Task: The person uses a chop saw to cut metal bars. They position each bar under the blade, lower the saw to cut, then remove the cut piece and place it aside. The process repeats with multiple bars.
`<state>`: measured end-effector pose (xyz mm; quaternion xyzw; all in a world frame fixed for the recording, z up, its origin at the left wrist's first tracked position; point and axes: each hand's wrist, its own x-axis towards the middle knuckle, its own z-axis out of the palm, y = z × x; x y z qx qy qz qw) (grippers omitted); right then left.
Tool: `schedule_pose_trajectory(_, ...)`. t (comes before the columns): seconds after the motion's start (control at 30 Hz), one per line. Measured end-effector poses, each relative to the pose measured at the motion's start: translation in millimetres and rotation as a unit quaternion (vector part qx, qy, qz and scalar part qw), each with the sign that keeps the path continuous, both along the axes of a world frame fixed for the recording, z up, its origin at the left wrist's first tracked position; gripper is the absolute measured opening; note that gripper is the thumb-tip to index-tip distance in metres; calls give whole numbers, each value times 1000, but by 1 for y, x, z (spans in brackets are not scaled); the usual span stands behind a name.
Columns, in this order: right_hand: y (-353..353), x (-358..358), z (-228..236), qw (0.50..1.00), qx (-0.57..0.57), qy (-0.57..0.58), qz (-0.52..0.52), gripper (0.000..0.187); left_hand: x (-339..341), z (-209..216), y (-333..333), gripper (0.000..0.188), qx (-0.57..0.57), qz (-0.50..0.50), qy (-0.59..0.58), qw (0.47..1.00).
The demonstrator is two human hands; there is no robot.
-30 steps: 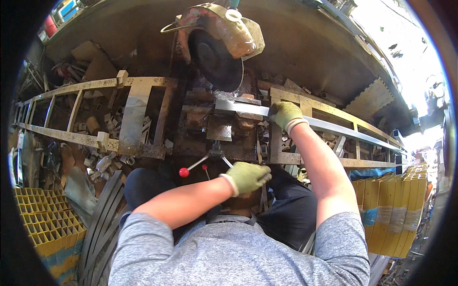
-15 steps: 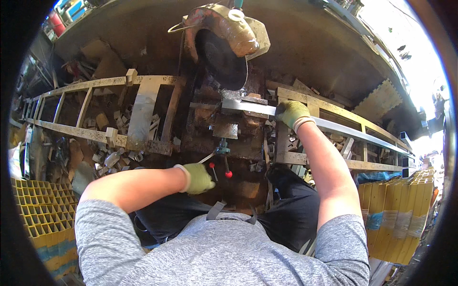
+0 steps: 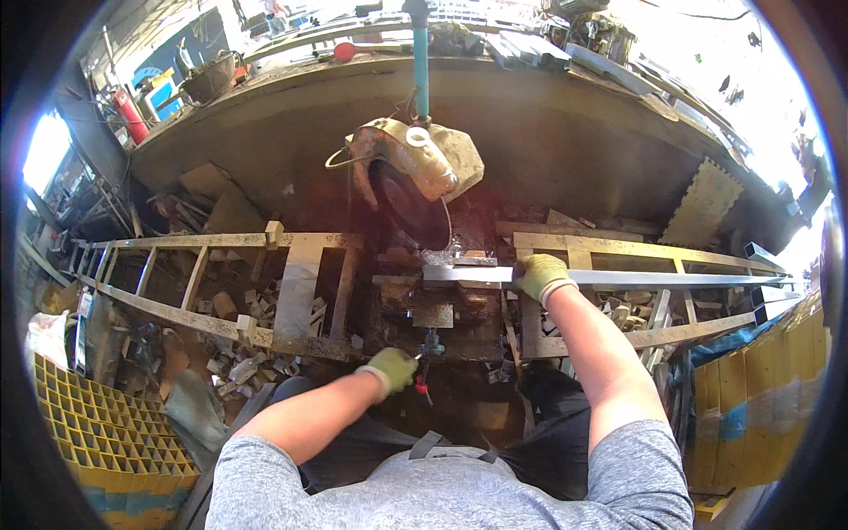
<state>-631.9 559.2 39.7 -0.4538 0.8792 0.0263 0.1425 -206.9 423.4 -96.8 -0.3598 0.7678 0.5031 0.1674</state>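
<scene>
My right hand [image 3: 542, 276], in a yellow-green work glove, is closed round a long silver metal bar [image 3: 654, 280]. The bar's left end lies in the jaws of a rusty vise [image 3: 433, 315], under the dark disc of a cut-off saw [image 3: 413, 208]. My gloved left hand [image 3: 391, 370] is closed at the vise's crank handle [image 3: 417, 358]; a short bright piece of it shows between the glove and the green screw hub [image 3: 432, 343]. Just below is a red-knobbed lever [image 3: 421, 388]. The saw's disc stands above the bar, its guard worn and orange-brown.
Ladder-like metal supports stand left [image 3: 305, 300] and right [image 3: 579, 243] of the vise, with offcuts [image 3: 243, 367] heaped below. Bundled yellow square tubes lie at the left [image 3: 132, 442] and right [image 3: 751, 406]. A blue-green pipe [image 3: 421, 79] rises behind the saw.
The view has tilted up, showing more beyond the saw. My left hand has moved from beside the red knobs to the crank handle, which has turned. My right hand still grips the bar.
</scene>
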Motion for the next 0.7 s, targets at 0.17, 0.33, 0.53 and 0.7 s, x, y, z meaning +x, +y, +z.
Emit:
schedule_pose_trajectory(0.17,-5,-4,-3,999,36,-15,-2,38,-1,34,12,43,144,106,2,984)
schedule_pose_trajectory(0.33,36,52,-42,969,-225,98,25,50,30,27,11,42,188,266,265,907)
schedule_pose_trajectory(0.53,98,234,-165,916,-284,-261,-112,60,31,9,32,59,237,215,440,839)
schedule_pose_trajectory(0.7,52,309,-221,889,-113,-435,-90,76,33,15,29,74,214,142,496,829)
